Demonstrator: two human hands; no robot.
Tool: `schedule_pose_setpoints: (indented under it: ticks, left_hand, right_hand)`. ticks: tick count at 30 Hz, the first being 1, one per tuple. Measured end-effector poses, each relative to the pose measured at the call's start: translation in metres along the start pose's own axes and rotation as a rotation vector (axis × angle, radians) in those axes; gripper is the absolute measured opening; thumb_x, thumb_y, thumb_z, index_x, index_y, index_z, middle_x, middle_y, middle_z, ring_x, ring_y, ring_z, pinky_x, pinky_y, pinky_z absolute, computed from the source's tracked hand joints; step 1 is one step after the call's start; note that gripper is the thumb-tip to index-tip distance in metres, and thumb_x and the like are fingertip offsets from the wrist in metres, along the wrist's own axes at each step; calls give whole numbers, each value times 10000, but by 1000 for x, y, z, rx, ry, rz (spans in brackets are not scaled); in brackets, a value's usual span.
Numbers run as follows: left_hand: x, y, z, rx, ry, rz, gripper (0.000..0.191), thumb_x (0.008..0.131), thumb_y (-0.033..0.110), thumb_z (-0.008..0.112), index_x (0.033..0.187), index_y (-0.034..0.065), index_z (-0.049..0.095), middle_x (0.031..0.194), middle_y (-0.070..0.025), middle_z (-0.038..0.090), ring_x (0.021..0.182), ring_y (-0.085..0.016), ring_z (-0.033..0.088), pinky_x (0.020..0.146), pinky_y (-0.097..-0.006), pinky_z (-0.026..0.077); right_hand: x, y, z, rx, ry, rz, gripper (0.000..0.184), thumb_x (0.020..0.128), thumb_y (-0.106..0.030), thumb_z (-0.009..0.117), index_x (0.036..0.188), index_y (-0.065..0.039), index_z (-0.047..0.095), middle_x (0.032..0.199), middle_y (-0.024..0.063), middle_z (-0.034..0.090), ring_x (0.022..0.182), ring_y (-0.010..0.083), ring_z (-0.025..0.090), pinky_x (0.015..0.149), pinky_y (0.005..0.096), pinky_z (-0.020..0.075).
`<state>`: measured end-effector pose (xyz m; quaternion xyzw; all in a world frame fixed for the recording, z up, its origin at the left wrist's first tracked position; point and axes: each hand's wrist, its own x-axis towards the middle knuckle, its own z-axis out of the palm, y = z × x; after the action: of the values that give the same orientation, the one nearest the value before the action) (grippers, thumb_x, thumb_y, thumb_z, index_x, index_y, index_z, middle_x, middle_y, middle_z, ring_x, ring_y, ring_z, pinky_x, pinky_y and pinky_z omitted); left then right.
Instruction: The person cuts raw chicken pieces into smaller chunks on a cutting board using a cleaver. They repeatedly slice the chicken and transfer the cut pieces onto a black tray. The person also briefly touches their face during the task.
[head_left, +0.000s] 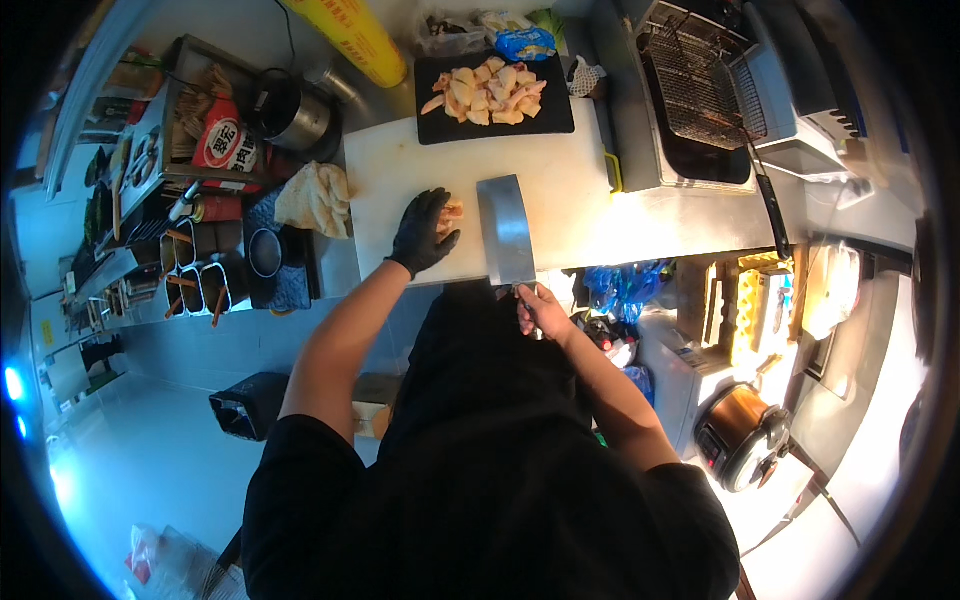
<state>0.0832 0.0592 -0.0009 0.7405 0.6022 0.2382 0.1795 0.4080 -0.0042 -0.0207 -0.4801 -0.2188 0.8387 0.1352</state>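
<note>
On the white cutting board (420, 161), my left hand (424, 232), in a black glove, holds down a piece of raw meat (450, 217). Its fingers and thumb curve around the piece and hide much of it. My bare right hand (541, 311) grips the handle of a cleaver (505, 225) at the board's near edge. The broad blade points away from me over the board, to the right of the meat and apart from it. Cut pieces of raw chicken (487, 90) are heaped on a black tray (551, 120) at the far end.
A fryer with a wire basket (697, 90) stands at the right, its black handle (771, 214) reaching over the counter. Left of the board lie a crumpled cloth (315, 199) and a metal pot (296, 116). A yellow roll (352, 37) lies behind. A pressure cooker (739, 435) stands lower right.
</note>
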Motion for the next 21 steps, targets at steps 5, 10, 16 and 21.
schedule_pose_setpoints:
  ticks: [5,10,16,21]
  left_hand:
    - [-6,26,40,13,225,-174,631,865,183,710,1427,32,465,1450,-249,474,1347,-478,422,1131,-536,371]
    - [-6,29,51,-11,363,-183,561,884,170,688,1401,54,502,1426,-238,495,1330,-463,440,1116,-535,378]
    - [18,43,43,-63,445,-164,502,906,164,683,1367,44,526,1397,-242,510,1299,-451,461,1085,-533,391]
    - [98,51,29,-87,456,-50,451,906,153,703,1321,37,570,1370,-234,542,1284,-459,477,1082,-519,402]
  right_hand:
    - [24,40,36,120,-71,21,212,1072,-305,540,1017,-103,504,638,29,472,478,157,475,472,333,455]
    - [34,44,75,80,-164,-42,206,1080,-294,518,1018,-99,496,634,22,487,488,143,490,469,326,455]
    - [17,5,81,26,-157,-72,211,1080,-285,517,1021,-84,491,612,23,476,455,135,481,444,301,454]
    - [30,-58,76,-25,-84,-214,212,1074,-288,525,1047,-78,505,606,24,457,428,139,453,427,304,441]
